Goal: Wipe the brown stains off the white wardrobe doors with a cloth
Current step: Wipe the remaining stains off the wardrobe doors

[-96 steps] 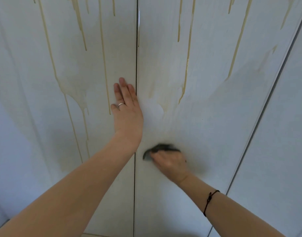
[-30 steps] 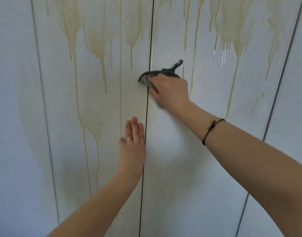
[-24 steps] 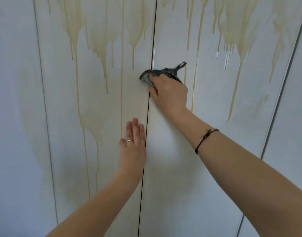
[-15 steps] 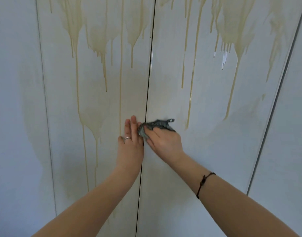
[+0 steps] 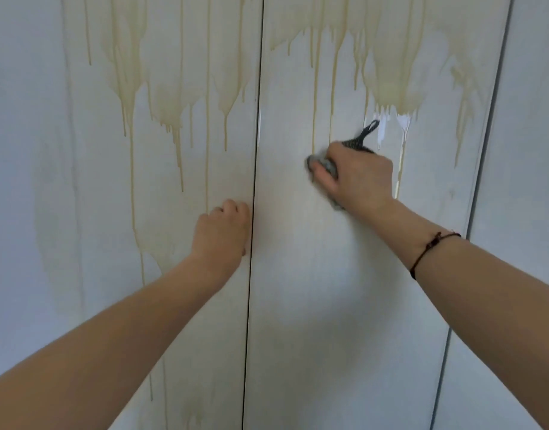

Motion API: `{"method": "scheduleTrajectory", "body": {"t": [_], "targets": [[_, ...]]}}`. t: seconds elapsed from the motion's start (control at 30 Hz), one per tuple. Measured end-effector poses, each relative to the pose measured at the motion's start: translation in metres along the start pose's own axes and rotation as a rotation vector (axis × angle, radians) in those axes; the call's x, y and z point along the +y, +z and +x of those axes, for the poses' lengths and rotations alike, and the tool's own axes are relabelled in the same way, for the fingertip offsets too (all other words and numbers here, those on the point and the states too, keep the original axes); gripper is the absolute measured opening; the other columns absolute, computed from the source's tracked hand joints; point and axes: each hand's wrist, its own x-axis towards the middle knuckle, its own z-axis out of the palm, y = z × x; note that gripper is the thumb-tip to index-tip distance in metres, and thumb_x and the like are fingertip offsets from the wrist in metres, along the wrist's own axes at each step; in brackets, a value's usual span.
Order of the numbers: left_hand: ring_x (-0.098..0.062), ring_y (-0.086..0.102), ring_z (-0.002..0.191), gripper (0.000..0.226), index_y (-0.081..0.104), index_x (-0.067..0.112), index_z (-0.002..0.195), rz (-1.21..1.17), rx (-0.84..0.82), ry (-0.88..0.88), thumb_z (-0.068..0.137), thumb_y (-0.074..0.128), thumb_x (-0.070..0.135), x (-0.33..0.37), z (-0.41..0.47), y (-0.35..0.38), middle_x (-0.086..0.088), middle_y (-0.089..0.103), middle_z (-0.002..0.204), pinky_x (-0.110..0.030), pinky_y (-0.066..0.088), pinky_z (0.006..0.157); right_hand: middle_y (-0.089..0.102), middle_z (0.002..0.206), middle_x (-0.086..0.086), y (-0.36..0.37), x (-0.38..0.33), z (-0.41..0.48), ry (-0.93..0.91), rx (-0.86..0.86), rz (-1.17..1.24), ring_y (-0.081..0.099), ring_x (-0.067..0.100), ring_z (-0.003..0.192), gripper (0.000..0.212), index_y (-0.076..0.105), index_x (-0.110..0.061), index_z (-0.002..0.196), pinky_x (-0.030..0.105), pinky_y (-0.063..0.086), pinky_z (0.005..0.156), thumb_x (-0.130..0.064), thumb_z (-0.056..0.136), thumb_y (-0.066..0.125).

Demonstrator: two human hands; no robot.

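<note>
Cloth [image 5: 322, 164], likely soft and limp, is wadded in the curled grip of the right hand [image 5: 358, 176], pressed on the right door [image 5: 313, 274]; grip its bunched middle. Left hand [image 5: 223, 231] rests curled and empty on the left door [image 5: 189, 305], below brown stains [image 5: 170, 100].

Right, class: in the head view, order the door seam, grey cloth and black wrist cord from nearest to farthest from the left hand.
1. The door seam, just right of the left hand.
2. The grey cloth, up and right, in the right hand.
3. The black wrist cord, farthest right, on the right wrist.
</note>
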Motion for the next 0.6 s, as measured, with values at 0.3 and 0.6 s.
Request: {"method": "scheduleTrajectory", "body": {"t": [0.3,0.6], "targets": [[-0.026,0.066,0.100,0.077,0.051,0.004,0.122,-0.049,-0.198,-0.072,0.068,0.089,0.044,0.012,0.038,-0.011,-0.011,0.061,0.114,-0.031,0.042,0.064,0.041,0.057,-0.006,0.017,-0.024,-0.007,0.185,0.055,-0.007,0.041,0.020,0.052,0.028,0.038,-0.023,0.070,0.023,0.018,0.045,-0.033,0.087,0.058],[-0.027,0.065,0.090,0.053,0.055,0.012,0.102,-0.173,-0.038,-0.039,0.075,0.082,0.049,0.000,0.023,-0.010,-0.006,0.063,0.098,-0.032,0.040,0.064,0.046,0.056,-0.003,0.012,-0.027,-0.120,-0.276,-0.064,0.072,0.045,0.022,0.049,0.024,0.046,-0.020,0.066,0.025,0.023,0.049,-0.026,0.086,0.059]]}}
